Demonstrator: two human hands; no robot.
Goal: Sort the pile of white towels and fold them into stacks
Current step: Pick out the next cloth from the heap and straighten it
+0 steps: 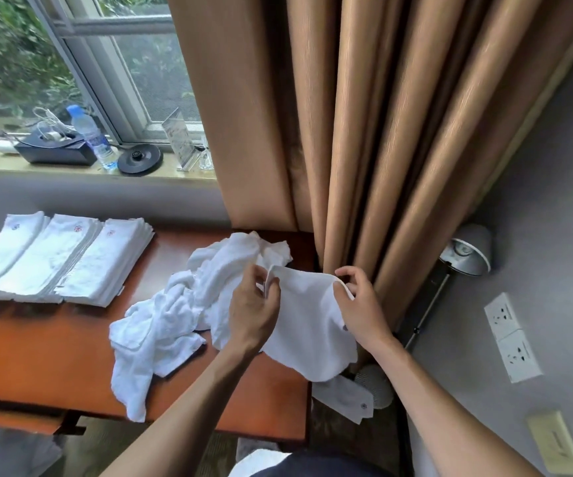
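While left grip [254, 304] and right grip [360, 301] pinch its edge | towel [309, 321] hangs between

Ahead of you a tan curtain [364, 132] hangs in heavy folds, reaching down past the right end of the desk [37, 356]. To its left the window [133, 63] shows greenery. On the sill [54, 170] you have a black box [54, 153] with white cables in it, a water bottle [92, 137] just beside it, a round black base [140, 159], then a clear sign holder [180, 139]. On the grey wall to your right sit a dome lamp [467, 253], two white sockets [512, 339] below it, and a cream plate [553, 442].
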